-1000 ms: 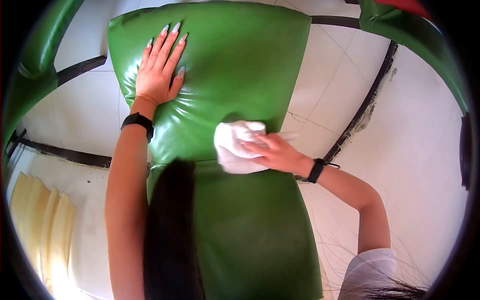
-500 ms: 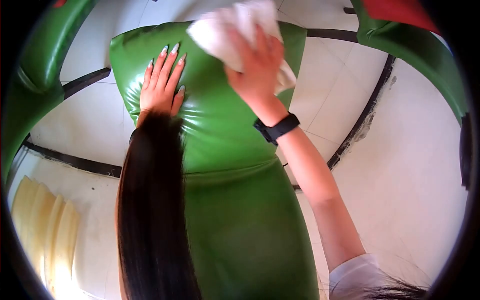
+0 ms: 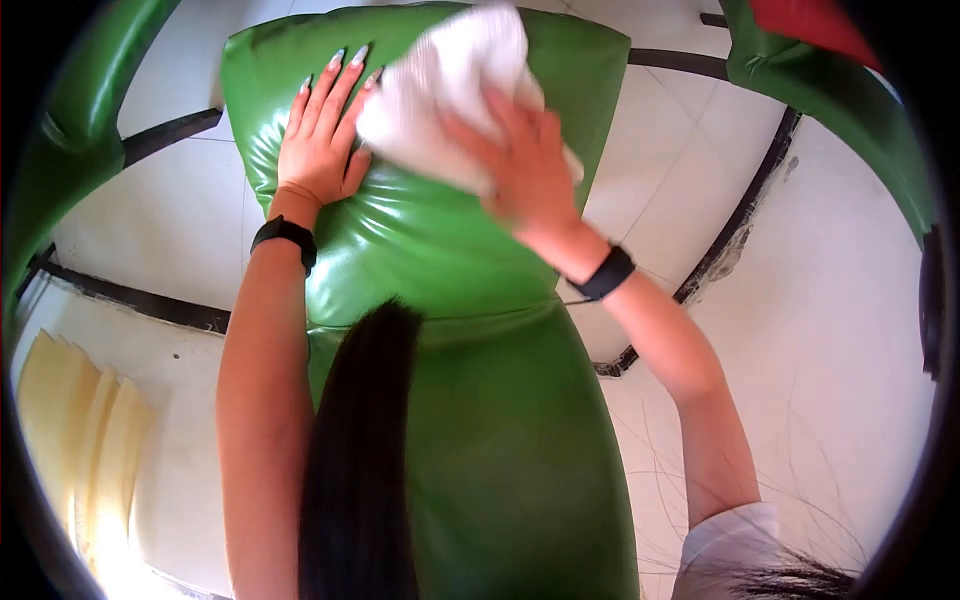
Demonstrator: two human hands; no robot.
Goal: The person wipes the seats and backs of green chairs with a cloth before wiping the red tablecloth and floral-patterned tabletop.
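A glossy green padded chair (image 3: 470,330) fills the middle of the view, its seat cushion far from me and its backrest nearer. My left hand (image 3: 322,140) lies flat on the left part of the seat, fingers spread, a black band on the wrist. My right hand (image 3: 520,165) presses a crumpled white cloth (image 3: 445,90) onto the upper middle of the seat, right beside the left hand's fingers. A black band sits on the right wrist too. A strand of my dark hair (image 3: 360,470) hangs over the backrest.
White floor tiles (image 3: 170,210) with dark curved strips (image 3: 730,220) surround the chair. More green padded furniture shows at the left edge (image 3: 70,130) and top right (image 3: 830,80). Pale yellow slats (image 3: 80,430) lie at lower left.
My right hand swept the cloth from the seat's near right edge up to its far end, then back a little toward the left hand. The left hand stayed flat on the seat.
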